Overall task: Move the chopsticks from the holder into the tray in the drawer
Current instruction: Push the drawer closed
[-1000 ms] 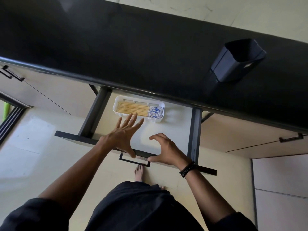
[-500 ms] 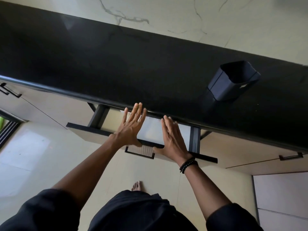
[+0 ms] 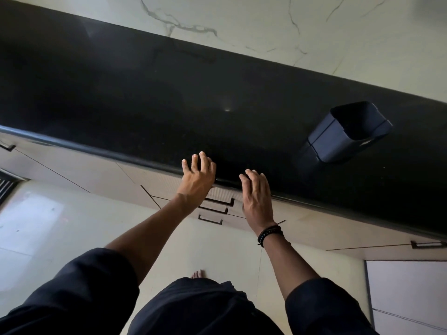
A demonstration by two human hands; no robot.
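Note:
The drawer (image 3: pixel 219 198) under the black counter is pushed in, its beige front flush with the cabinet, so the tray and chopsticks inside are hidden. My left hand (image 3: pixel 198 180) and my right hand (image 3: pixel 256 197) hover side by side in front of the drawer front at the counter's edge, fingers loosely spread, holding nothing. The dark holder (image 3: pixel 348 131) stands on the counter to the right, tilted toward me, and its opening looks dark with no chopsticks showing.
The black counter (image 3: pixel 145 97) runs across the view with a marbled white wall (image 3: pixel 266 25) behind it. Beige cabinet fronts with black handles (image 3: pixel 210 220) sit below. My bare foot (image 3: pixel 197 274) stands on the pale floor.
The drawer has gone from wide open to pushed in, hiding the tray of chopsticks. Both hands followed it forward and now sit at the counter's edge.

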